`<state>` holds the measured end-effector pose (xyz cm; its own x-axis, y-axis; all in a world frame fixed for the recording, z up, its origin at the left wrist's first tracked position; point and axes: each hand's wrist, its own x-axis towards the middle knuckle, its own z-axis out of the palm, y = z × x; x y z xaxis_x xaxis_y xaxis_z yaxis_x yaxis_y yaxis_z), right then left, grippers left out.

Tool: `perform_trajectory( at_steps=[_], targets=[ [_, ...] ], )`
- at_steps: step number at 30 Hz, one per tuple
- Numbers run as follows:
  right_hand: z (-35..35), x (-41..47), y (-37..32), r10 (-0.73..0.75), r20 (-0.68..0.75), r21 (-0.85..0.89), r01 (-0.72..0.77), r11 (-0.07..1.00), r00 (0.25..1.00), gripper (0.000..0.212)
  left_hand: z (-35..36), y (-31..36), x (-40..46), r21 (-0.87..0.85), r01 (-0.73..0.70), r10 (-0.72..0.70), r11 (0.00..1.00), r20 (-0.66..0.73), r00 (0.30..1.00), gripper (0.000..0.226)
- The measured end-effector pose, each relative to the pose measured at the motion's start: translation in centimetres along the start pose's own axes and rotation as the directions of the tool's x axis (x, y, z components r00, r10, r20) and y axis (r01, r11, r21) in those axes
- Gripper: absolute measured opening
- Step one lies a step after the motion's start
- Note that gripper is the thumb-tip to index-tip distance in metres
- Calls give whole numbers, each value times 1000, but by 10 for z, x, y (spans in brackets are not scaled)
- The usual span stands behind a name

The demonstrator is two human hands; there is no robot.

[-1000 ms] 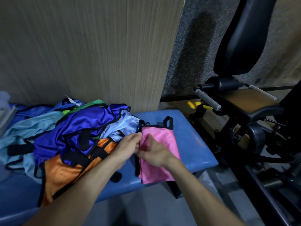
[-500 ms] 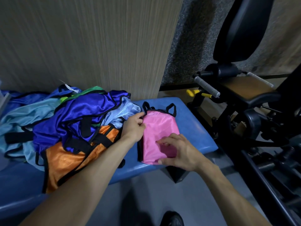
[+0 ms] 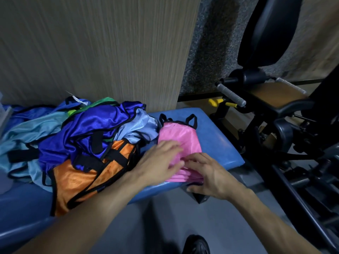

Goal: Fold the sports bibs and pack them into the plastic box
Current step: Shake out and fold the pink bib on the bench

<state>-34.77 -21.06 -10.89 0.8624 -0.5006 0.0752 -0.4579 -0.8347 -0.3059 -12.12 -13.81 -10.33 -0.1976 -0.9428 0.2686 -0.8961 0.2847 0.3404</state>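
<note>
A pink bib with black straps lies folded on the right end of the blue padded bench. My left hand lies flat on its near left part, fingers straight and blurred. My right hand holds the bib's near edge at the bench's front, fingers on top of the fabric and thumb under it. To the left sits a heap of loose bibs: dark blue on top, orange in front, light blue and green behind. The edge of a translucent plastic box shows at the far left.
A wood-grain wall panel rises behind the bench. A black exercise machine with grey grips and yellow knobs stands close on the right. Grey floor lies below the bench, with a black shoe at the bottom edge.
My left hand slid from the bib's upper left corner down onto its near part. My right hand shifted slightly to the near edge. The bib's lower end now looks bunched under my hands.
</note>
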Motion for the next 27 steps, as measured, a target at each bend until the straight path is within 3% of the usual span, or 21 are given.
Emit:
perform_trajectory(
  at_steps=[3,8,10,13,18,24,27],
  targets=[
    [7,-12,15,81,29,-89,-78,993,996,88,20,-10,-23,149,-93,56,984,234,971,89],
    [18,-28,32,96,-87,-69,-102,992,992,78,29,-24,-32,148,-147,110,978,231,967,91],
    [16,-26,31,102,-127,-56,-110,992,987,63,28,-23,-31,107,-130,103,986,228,968,85],
    [15,-20,23,150,-184,29,-147,989,971,41,25,-20,-31,28,-79,72,997,180,981,76],
    [1,-10,8,337,-207,362,-248,899,919,18,26,-13,-32,-66,44,-42,997,35,998,72],
    [-7,-1,7,449,-123,578,-304,758,885,32,22,-3,-31,-170,175,-195,970,-113,974,51],
    [-24,0,3,502,-220,670,-244,701,836,35,5,6,-21,-255,176,-230,951,-199,953,15]
  ],
)
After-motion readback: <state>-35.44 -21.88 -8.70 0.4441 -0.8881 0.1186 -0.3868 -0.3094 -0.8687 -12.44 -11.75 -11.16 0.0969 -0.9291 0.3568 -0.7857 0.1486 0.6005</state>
